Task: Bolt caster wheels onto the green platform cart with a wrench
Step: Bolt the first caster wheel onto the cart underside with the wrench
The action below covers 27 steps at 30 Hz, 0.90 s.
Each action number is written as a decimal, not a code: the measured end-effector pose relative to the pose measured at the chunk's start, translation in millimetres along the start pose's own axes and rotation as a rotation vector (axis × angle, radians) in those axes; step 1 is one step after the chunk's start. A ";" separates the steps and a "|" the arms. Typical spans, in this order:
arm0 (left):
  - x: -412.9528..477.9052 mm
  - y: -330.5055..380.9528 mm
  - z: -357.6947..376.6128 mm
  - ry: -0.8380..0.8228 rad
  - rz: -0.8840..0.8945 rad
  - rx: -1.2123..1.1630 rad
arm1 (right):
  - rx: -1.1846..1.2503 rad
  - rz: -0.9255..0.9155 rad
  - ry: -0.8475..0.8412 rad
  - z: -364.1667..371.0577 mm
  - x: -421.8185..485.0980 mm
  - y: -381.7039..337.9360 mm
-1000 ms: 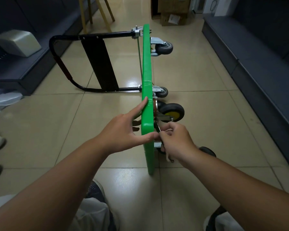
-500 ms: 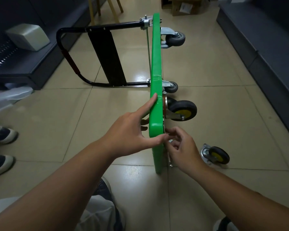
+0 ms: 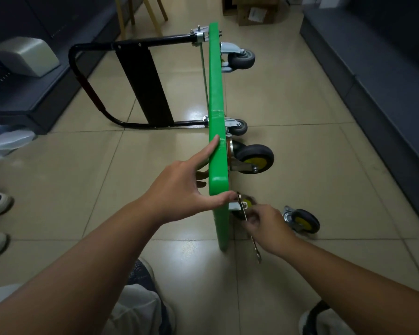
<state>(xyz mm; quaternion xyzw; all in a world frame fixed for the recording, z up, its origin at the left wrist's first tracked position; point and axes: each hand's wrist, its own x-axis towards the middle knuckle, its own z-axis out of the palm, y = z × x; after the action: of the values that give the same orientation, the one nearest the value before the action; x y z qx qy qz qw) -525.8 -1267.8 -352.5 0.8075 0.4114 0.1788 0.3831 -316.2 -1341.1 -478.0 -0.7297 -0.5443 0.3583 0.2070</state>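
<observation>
The cart [image 3: 217, 93], a flat green plastic deck with rounded corners, stood on its long edge on the glossy beige tile floor [image 3: 300, 146], wheel side facing right. Its black tubular handle [image 3: 94, 97], bent into a loop with a flat black panel across it, lay out to the left.

The left grip [image 3: 179, 189] clasped the cart's upper edge near the near corner. The thumb was hooked across the narrow rim, the index finger lay straight along it, and the other fingers bent against the deck's left face.

The right grip [image 3: 269, 227] was closed around the wrench [image 3: 256, 249], a slim flat steel bar. The wrench's upper end reached the metal bracket of a blurred caster [image 3: 244, 206] just under the left thumb, and its lower end stuck out below the fist.

Higher on the deck sat a larger mounted wheel [image 3: 254, 159], black rubber with a yellow hub, in a shiny fork. Two small grey wheels [image 3: 241, 57] were fixed at the handle end.

A loose caster [image 3: 302, 221], black tyre, yellow hub and round plate, lay on the floor just right of the right grip.

Dark shelving [image 3: 373, 81] ran along the right wall. Cardboard boxes [image 3: 254, 13] stood at the far end.
</observation>
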 end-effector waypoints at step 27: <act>-2.7 -7.7 11.9 -0.010 0.028 -0.069 | 0.463 -0.082 0.041 -15.3 -7.2 -62.0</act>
<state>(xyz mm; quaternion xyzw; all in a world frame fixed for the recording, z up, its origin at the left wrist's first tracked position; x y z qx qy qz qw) -524.3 -1272.7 -366.0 0.8004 0.3915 0.1943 0.4103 -345.8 -1326.6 -422.9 -0.6471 -0.4727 0.4498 0.3943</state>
